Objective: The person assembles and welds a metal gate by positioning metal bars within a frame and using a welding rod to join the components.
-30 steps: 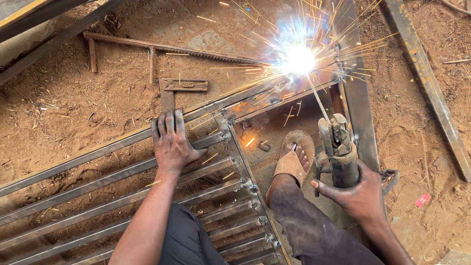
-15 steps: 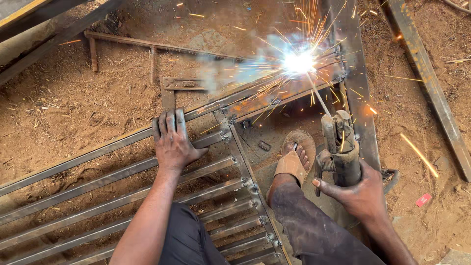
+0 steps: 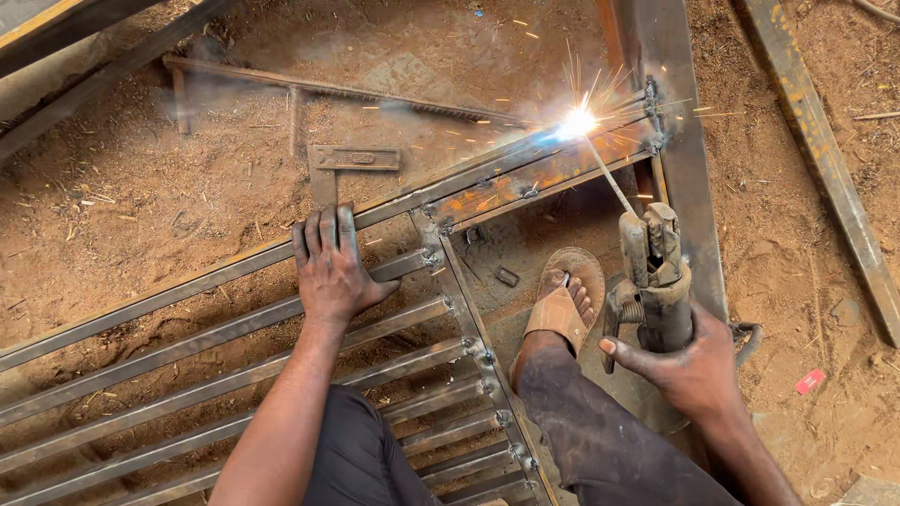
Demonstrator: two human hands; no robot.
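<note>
- My left hand (image 3: 330, 267) lies flat, fingers spread open, pressing on the upper rail of the metal grille (image 3: 234, 365) in the centre-left of the frame.
- My right hand (image 3: 689, 370), at lower right, is closed tight around the handle of the electrode holder (image 3: 656, 276), which stands nearly upright.
- From the holder's clamp a thin welding rod (image 3: 607, 173) slants up and to the left; its tip meets the grille's rail at a bright arc (image 3: 578, 123) in the upper centre-right, with sparks flying out around it.
- The grille lies on the sandy ground (image 3: 141, 197), its parallel bars running from lower left toward the centre, and its end butts against a wide upright steel frame piece (image 3: 680, 94).
- My foot in a sandal (image 3: 565, 300) rests on the ground inside the frame, just left of the holder.
- A steel try square (image 3: 342, 164) lies on the sand just above my left hand.
- A long angle bar (image 3: 825, 169) lies at the right edge.
</note>
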